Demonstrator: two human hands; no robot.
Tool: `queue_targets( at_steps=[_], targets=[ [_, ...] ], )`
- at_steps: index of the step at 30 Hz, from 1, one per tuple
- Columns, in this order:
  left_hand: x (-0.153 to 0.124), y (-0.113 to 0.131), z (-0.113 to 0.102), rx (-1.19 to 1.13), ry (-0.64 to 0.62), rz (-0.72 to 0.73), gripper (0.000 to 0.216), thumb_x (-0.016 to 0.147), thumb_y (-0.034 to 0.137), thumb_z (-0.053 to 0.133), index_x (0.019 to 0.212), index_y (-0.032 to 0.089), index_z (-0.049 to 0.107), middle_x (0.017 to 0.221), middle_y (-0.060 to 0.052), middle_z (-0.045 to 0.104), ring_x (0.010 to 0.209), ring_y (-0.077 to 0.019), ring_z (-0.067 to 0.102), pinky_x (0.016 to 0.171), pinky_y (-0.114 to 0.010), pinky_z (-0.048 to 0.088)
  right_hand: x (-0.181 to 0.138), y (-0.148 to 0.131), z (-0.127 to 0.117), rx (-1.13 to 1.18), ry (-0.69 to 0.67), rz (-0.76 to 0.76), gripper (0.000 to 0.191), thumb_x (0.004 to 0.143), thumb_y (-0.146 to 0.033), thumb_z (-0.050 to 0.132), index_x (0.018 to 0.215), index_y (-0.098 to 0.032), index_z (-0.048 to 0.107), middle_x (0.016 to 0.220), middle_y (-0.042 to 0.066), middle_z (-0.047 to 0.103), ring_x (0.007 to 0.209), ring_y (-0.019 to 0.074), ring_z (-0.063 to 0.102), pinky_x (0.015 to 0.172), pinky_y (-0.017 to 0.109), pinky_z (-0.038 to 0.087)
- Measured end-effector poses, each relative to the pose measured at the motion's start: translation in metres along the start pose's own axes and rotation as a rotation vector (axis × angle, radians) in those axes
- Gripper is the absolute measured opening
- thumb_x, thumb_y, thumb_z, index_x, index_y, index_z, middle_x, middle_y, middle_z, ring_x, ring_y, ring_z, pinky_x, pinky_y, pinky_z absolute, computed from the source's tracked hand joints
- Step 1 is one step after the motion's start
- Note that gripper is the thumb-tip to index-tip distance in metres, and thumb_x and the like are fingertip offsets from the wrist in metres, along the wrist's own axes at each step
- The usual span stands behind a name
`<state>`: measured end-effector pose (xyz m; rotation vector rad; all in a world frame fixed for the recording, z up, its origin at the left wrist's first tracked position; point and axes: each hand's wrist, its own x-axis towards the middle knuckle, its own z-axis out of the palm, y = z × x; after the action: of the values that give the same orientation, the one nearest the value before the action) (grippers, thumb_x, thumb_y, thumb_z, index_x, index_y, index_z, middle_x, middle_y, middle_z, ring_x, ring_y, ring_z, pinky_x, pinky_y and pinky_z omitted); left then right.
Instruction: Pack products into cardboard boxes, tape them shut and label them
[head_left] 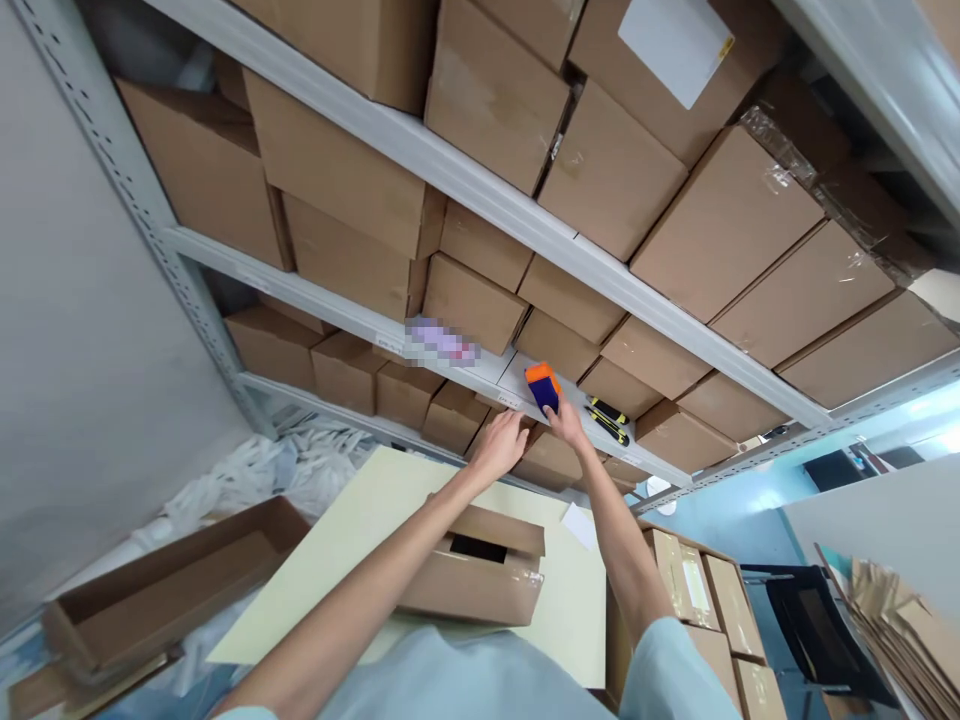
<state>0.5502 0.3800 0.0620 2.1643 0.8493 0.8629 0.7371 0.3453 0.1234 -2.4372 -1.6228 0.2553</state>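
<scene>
My right hand (566, 422) reaches up to a metal shelf (517, 375) and holds a blue and orange tape dispenser (543, 387) at the shelf's edge. My left hand (501, 445) is just below the shelf's front rail, fingers curled, touching or nearly touching the rail; nothing shows in it. Two yellow and black utility knives (607, 418) lie on the shelf just right of the dispenser. Below my arms a small open cardboard box (480, 575) sits on a pale yellow table (360, 520).
Brown cartons (720, 230) fill the grey shelving on every level. An open flat carton (165, 590) lies at lower left by white packing material (247, 470). Flattened cardboard (907, 620) is stacked at lower right, with taped boxes (705, 590) beside the table.
</scene>
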Motion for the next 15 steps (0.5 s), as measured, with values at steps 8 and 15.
queue_targets(
  at_steps=[8,15],
  targets=[
    [-0.108,0.006,-0.029,-0.394,0.218,-0.065,0.019,0.108,0.043,0.067,0.109,0.026,0.075,0.107,-0.007,0.084,0.100,-0.0262,0.082,0.094,-0.041,0.069,-0.142,-0.037,0.090,1.022,0.170,-0.129,0.065,0.104,-0.073,0.069,0.140,-0.019,0.070,0.133,0.018,0.083,0.125,0.0322,0.078,0.116,0.049,0.063],
    [-0.164,0.014,-0.064,-0.455,0.193,-0.137,0.021,0.108,0.042,0.065,0.113,0.026,0.077,0.113,-0.007,0.085,0.102,-0.0253,0.083,0.096,-0.038,0.069,-0.206,-0.082,0.085,1.066,0.112,-0.082,0.068,0.104,-0.078,0.071,0.145,-0.024,0.072,0.139,0.015,0.082,0.137,0.0317,0.075,0.127,0.052,0.058]
  ],
)
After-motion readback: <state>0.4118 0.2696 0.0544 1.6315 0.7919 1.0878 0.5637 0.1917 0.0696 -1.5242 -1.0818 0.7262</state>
